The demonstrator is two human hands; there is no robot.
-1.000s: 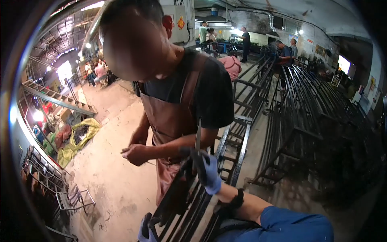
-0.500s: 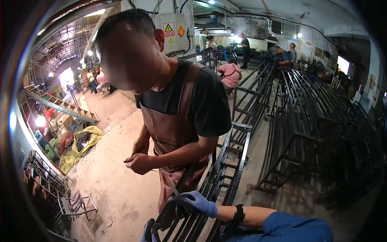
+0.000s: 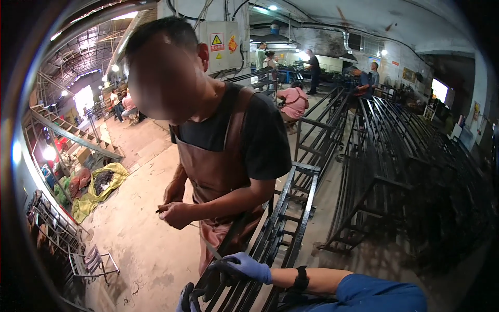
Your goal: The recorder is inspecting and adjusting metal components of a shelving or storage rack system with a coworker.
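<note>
Gloves (image 3: pixel 262 271), pale blue at the cuff and black over the fingers, cover both hands of a person at work above long black metal bars (image 3: pixel 254 288) in a workshop. The right hand (image 3: pixel 236 266) has its fingers curled around a thin, flat grey metal strip (image 3: pixel 210 247), whose free end juts toward the far left, in front of a co-worker. The left hand (image 3: pixel 188 301), cut off at the near edge of the view, sits just left of the right one, its dark fingers bent; whether it grips anything cannot be told. A black band (image 3: pixel 301 279) circles the right forearm near a blue sleeve (image 3: pixel 382 292).

Across the bars to the left, the co-worker, in a black short-sleeved shirt (image 3: pixel 267 145) and a brown leather apron (image 3: pixel 208 158), leans forward with both bare hands (image 3: pixel 179 212) together and a small dark object (image 3: pixel 160 211) at the fingertips.

Right of the apron, a ladder-like frame of black metal (image 3: pixel 307 203) stretches toward the far side, while long black metal rails (image 3: pixel 384 119) spread across the right. Farther back, a person in a pink top (image 3: pixel 294 101) stays low to the floor and another in dark clothes (image 3: pixel 313 73) stands. On the left, a yellow sack (image 3: pixel 83 208) with dark contents lies near a metal chair frame (image 3: pixel 93 262).
</note>
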